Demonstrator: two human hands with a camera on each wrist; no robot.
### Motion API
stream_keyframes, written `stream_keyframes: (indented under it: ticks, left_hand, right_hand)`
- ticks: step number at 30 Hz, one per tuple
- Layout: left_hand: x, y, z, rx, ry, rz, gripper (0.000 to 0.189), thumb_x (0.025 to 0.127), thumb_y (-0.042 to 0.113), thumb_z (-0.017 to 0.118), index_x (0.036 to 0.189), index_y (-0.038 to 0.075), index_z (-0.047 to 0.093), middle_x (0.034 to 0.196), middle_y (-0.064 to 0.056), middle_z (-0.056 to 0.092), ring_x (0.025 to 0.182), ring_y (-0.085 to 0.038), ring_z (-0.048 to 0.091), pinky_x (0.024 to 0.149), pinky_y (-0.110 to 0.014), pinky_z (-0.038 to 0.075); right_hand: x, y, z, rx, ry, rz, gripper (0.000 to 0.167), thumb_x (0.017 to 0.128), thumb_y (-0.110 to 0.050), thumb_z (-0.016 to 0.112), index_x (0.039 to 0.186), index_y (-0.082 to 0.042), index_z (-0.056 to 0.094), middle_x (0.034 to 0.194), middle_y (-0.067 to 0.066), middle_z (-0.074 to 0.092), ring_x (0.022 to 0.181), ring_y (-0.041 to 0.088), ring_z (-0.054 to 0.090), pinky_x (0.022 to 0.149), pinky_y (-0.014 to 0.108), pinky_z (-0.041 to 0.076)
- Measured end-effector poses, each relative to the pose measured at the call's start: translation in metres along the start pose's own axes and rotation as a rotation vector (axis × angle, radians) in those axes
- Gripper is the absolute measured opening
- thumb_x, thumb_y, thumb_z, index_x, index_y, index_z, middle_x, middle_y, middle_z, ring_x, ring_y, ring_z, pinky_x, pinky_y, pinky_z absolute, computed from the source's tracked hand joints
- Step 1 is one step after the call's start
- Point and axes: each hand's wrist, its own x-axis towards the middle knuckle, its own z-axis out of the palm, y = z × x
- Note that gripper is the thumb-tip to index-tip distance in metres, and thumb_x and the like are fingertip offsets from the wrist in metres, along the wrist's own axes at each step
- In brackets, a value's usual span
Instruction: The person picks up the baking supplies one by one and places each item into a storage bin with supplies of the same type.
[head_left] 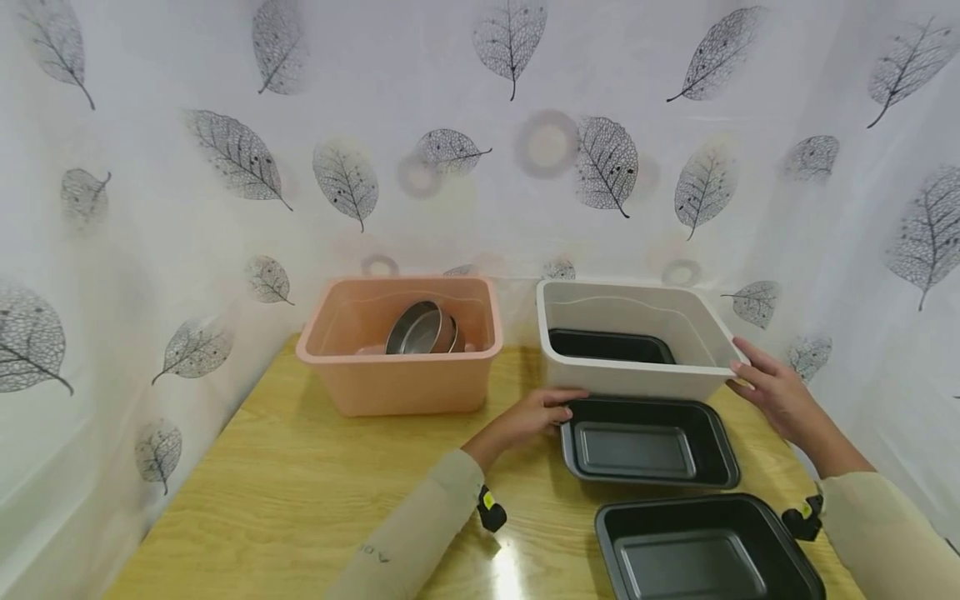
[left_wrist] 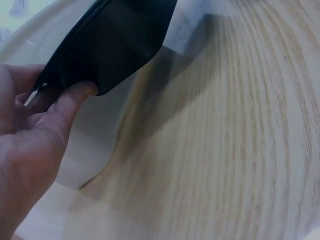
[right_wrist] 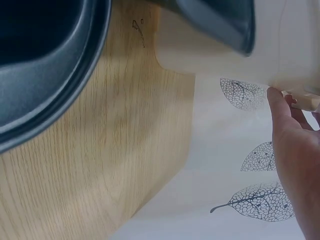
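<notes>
My left hand (head_left: 534, 414) pinches the left end of a dark baking pan (head_left: 637, 450), thumb and fingers at its rim. In the left wrist view that pan (left_wrist: 125, 45) is raised over the table, beside the bin's wall. The white bin (head_left: 622, 377) stands just behind it, and another dark pan (head_left: 607, 345) lies inside. My right hand (head_left: 780, 392) grips the bin's front right rim corner; in the right wrist view the thumb (right_wrist: 280, 107) lies against the rim. Nearest to me a further dark baking pan (head_left: 690, 558) rests on the table, partly cut off by the frame.
A peach bin (head_left: 412, 387) stands at the back left with round metal pans (head_left: 420, 329) leaning inside. Both bins are on a wood-grain table (head_left: 300, 500). A white leaf-print curtain (head_left: 450, 225) hangs close behind and around the table's edges.
</notes>
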Motion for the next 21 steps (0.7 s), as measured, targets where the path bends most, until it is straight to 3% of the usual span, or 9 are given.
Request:
stream_keyframes:
  ticks: [6, 13, 17, 21]
  left_hand:
    - [-0.012, 0.015, -0.003, 0.031, -0.017, -0.007, 0.041, 0.102, 0.008, 0.056, 0.142, 0.018, 0.061, 0.137, -0.001, 0.059, 0.084, -0.009, 0.053, 0.075, -0.034, 0.052]
    - [-0.023, 0.033, -0.009, -0.042, -0.057, 0.021, 0.042, 0.104, 0.006, 0.052, 0.146, 0.012, 0.056, 0.152, -0.005, 0.05, 0.105, -0.01, 0.059, 0.082, -0.029, 0.058]
    - [-0.028, 0.046, -0.011, -0.086, -0.066, 0.021, 0.044, 0.104, 0.004, 0.052, 0.147, 0.01, 0.053, 0.151, -0.005, 0.05, 0.1, -0.01, 0.059, 0.08, -0.028, 0.057]
    - [-0.034, 0.059, -0.012, -0.069, -0.09, 0.037, 0.046, 0.104, 0.004, 0.052, 0.149, 0.01, 0.051, 0.139, -0.005, 0.053, 0.085, -0.009, 0.051, 0.076, -0.027, 0.055]
  right_hand:
    - [-0.001, 0.0, 0.002, 0.005, -0.003, -0.001, 0.072, 0.108, -0.012, 0.045, 0.161, -0.006, -0.004, 0.169, 0.007, -0.017, 0.109, -0.015, 0.056, 0.089, 0.012, 0.052]
    - [-0.001, 0.0, 0.001, 0.018, -0.008, 0.005, 0.071, 0.108, -0.013, 0.044, 0.161, -0.008, -0.003, 0.17, 0.004, -0.014, 0.111, -0.013, 0.057, 0.089, 0.012, 0.052]
    - [-0.001, 0.0, 0.002, 0.037, -0.01, 0.013, 0.071, 0.108, -0.013, 0.044, 0.162, -0.01, -0.003, 0.17, 0.001, -0.012, 0.112, -0.012, 0.057, 0.09, 0.013, 0.052]
    - [-0.002, 0.001, 0.001, 0.006, -0.001, 0.02, 0.071, 0.109, -0.014, 0.044, 0.162, -0.011, -0.003, 0.17, 0.003, -0.012, 0.11, -0.013, 0.057, 0.09, 0.012, 0.052]
